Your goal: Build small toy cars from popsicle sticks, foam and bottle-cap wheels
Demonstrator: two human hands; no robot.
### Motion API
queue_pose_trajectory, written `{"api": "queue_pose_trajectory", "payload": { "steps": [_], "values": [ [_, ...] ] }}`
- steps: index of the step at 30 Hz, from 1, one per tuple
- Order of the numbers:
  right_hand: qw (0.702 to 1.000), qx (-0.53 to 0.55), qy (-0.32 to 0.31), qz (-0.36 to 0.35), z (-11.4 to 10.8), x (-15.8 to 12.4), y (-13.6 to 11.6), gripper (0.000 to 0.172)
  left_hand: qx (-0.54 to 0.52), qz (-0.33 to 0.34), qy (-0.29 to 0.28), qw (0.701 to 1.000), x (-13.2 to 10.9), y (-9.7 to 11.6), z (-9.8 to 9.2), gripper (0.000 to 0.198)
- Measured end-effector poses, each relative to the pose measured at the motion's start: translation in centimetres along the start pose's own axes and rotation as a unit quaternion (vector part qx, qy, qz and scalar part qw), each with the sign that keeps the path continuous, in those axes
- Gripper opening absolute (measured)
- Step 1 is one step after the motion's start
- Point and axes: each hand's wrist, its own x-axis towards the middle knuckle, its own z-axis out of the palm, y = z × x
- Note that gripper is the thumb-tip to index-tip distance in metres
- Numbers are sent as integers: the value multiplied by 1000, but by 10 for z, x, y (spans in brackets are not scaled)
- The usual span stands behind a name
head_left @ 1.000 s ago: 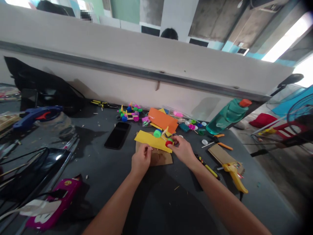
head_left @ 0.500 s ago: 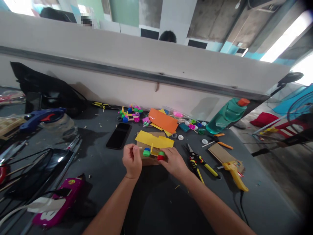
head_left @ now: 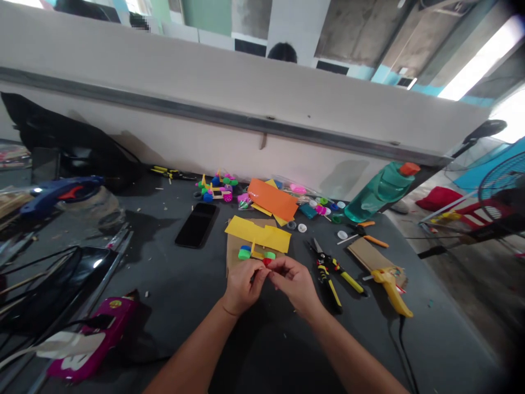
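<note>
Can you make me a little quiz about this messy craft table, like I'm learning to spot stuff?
1. True or false: the black phone lies to the left of the yellow paper.
2. What colour is the glue gun nearest the right hand? A blue, B yellow, C pink.
3. Fill in: the left hand and right hand meet at a toy cart with green, blue and ____ caps.
Key: 1 true; 2 B; 3 red.

Counter (head_left: 172, 284) was dark, matt, lightly scuffed. Phone (head_left: 197, 225): glossy black glass. Yellow sheet (head_left: 258, 234) and orange sheet (head_left: 273, 200) looked like smooth matt paper. Cardboard (head_left: 232, 257) was brown, rough. Caps (head_left: 244, 254): bright smooth plastic. Snips (head_left: 324, 262): metal blades, plastic grips. Bottle (head_left: 379, 191): translucent green plastic.
</note>
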Motion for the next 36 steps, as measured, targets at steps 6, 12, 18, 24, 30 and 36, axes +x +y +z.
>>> {"api": "queue_pose_trajectory", "payload": {
  "steps": [6,12,18,24,30,36],
  "values": [
    [990,139,20,16,-5,14,-9,11,-2,-58,104,993,2,-8,-9,16],
    [983,-141,59,-106,-30,44,-5,9,44,-213,145,965,11,-34,-10,28],
    [892,-393,-9,-223,-20,52,14,10,23,-179,-6,984,10,-33,-3,52],
    [854,-443,-7,-272,-18,51,21,18,62,-179,-83,978,11,-31,-1,60],
    [844,-455,-13,-284,-16,50,25,17,92,-145,-93,981,8,-36,3,60],
    [834,-466,-18,-294,-14,49,25,14,98,-141,-96,980,9,-36,3,57]
  ]
}}
